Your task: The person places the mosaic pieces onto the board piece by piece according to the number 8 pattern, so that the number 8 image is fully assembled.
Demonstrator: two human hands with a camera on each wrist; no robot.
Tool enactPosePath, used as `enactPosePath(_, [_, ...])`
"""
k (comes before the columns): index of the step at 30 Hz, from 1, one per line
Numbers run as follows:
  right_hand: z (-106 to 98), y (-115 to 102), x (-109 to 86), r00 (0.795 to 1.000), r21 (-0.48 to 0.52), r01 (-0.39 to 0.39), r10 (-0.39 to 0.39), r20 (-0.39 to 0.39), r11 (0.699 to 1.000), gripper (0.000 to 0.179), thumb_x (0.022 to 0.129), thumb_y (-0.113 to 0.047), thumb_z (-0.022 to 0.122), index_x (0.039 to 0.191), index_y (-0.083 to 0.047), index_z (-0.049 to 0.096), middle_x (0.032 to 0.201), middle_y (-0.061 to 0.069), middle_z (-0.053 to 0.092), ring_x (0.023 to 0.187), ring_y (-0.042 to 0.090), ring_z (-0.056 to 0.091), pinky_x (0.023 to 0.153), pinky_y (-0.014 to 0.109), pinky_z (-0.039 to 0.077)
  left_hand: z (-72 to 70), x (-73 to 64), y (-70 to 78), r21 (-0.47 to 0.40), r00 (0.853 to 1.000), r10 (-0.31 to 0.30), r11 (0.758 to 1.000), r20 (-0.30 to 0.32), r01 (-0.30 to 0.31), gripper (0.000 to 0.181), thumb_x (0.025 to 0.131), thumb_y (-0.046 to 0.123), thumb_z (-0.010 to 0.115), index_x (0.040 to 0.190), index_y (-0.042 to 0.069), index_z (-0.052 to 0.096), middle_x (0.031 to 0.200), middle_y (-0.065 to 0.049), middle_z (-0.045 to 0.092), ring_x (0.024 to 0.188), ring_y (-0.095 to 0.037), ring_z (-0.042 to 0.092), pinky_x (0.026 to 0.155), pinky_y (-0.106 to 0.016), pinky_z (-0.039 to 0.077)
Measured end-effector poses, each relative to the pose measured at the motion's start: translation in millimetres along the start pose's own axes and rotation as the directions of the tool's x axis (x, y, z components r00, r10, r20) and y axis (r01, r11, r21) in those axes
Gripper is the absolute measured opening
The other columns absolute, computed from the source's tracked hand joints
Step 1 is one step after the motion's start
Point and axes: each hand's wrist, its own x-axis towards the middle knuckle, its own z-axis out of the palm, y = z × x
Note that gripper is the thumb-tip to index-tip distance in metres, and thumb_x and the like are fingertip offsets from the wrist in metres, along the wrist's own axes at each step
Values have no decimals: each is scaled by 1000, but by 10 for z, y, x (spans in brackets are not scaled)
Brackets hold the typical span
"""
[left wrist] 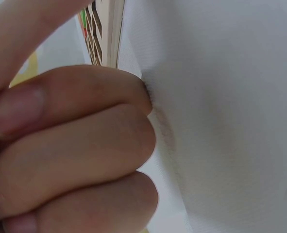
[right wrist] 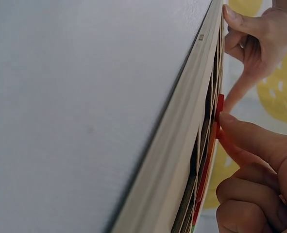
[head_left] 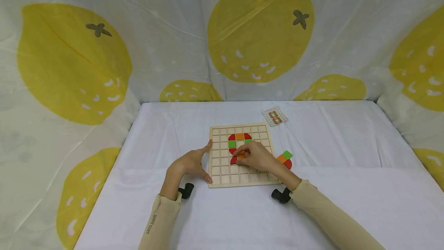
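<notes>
While the left hand [head_left: 189,164] braces the board [head_left: 222,173] at 9 o'clock, fingers loose, holding nothing, the right hand [head_left: 256,156] pinches an orange tile [head_left: 241,157] into the lower loop; judged over half done, three tiles [head_left: 285,158] spare at 3 o'clock.

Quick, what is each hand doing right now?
Left hand: holds nothing; index finger and thumb rest against the wooden grid board's left edge.
Right hand: fingers pinch an orange tile on the board.
</notes>
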Motion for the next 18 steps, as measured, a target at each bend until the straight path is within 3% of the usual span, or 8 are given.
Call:
enactPosePath(5, [7,-18,-1,1000,-33,10,-10,-15,999,20,85,-18,87,103,-12,82,63,-5,50,61,10,40,54,19,26,0,-3,0,-2,1000,3,1000,-2,-3,139,61,28,101,168,22,13,164,-22,38,149,-40,41,119,-58,39])
enactPosePath(10, [18,-37,12,1000,-75,-6,4,-31,997,19,83,-19,88,100,-13,82,74,-5,62,72,12,44,59,20,31,1,-6,6,-1,1000,-4,1000,-2,4,139,61,27,101,168,22,13,164,-21,38,149,-40,42,119,-58,40])
enactPosePath(18, [16,-7,16,1000,-31,-19,19,-8,999,20,84,-17,87,104,-14,83,78,-4,68,69,11,43,57,19,28,5,-3,0,6,1000,-6,1000,1,6,138,61,28,101,168,22,13,165,-21,38,150,-40,41,119,-58,39])
